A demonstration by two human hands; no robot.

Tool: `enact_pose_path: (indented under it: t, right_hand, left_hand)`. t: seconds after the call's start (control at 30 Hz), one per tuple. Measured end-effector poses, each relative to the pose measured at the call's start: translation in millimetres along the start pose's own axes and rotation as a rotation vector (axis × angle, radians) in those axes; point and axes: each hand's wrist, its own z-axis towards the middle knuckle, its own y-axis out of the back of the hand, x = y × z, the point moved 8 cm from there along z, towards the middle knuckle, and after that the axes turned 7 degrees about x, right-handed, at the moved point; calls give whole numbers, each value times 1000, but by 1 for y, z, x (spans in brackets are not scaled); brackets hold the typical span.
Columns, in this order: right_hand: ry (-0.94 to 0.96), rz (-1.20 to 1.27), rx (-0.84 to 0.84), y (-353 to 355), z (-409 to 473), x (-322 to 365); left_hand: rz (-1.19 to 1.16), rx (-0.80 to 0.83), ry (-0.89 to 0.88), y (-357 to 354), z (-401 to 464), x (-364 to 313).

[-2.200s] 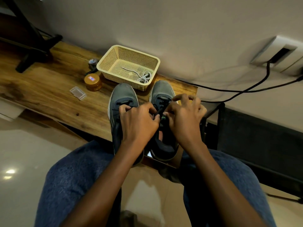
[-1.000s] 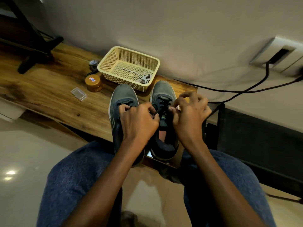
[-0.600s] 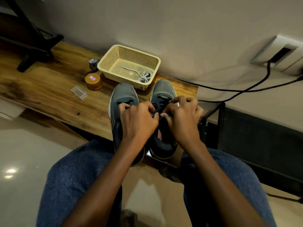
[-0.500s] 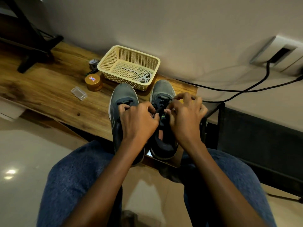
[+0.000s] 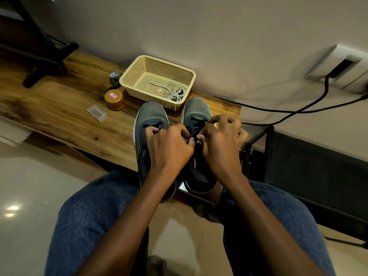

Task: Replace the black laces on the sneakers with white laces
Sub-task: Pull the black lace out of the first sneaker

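My head view is dim and warm, with glare spots on the glossy floor (image 5: 12, 211), soft shadows on the wall (image 5: 229, 42), wide-angle bending at the edges and slight overall softness.

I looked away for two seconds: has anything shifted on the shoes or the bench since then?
Barely. The right hand keeps picking at the black lace of the right sneaker, its fingers spreading and curling again; the left hand stays gripping beside it. No lace has visibly come free. The left sneaker, the basket and its white laces lie unmoved.
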Motion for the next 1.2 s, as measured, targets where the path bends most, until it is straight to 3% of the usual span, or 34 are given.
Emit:
enact_pose_path:
  t: [0.13, 0.37, 0.67, 0.83, 0.97, 1.2]
  right_hand:
    - [-153, 93, -192, 19, -4, -12]
    - [-69, -6, 145, -4, -1, -3]
    - [-53, -38, 178, -9, 0, -4]
    - [-233, 36, -51, 14, 4, -31]
    - [-391, 298, -171, 25, 3, -63]
    - [-265, 510, -136, 17, 2, -67]
  left_hand:
    - [-4, -16, 13, 2, 3, 1]
    - [-8, -26, -27, -1, 1, 1]
    - [-21, -14, -7, -2, 2, 5]
    - [-11, -5, 7, -3, 3, 5]
    - [-11, -12, -14, -5, 2, 2]
    - [80, 18, -178, -15, 5, -21]
